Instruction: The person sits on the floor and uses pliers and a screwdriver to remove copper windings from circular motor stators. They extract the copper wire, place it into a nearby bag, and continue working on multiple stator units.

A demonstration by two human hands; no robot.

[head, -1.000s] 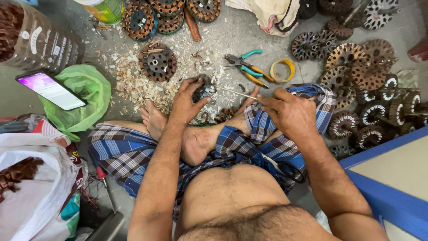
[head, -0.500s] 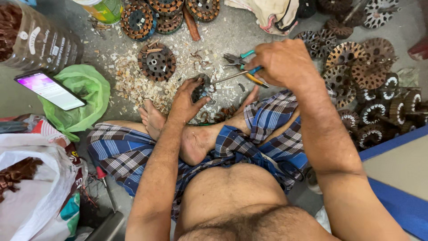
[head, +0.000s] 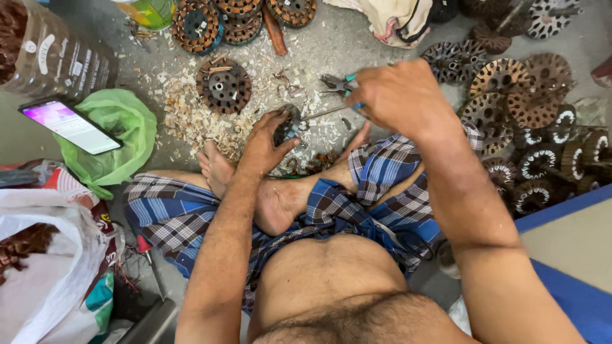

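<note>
since a second ago right hand (head: pixel 401 95) rises off the lap, fist closed on a thin rod tool (head: pixel 325 113) | left hand (head: pixel 271 140) cups small motor stator (head: pixel 287 124) on floor | stator looks heavy, stiff, sharp-edged; grip its rim

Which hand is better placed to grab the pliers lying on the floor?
Right. The right hand is beside the pliers, though it grips a thin tool. The left hand is clamped on the round motor part, farther away.
</note>
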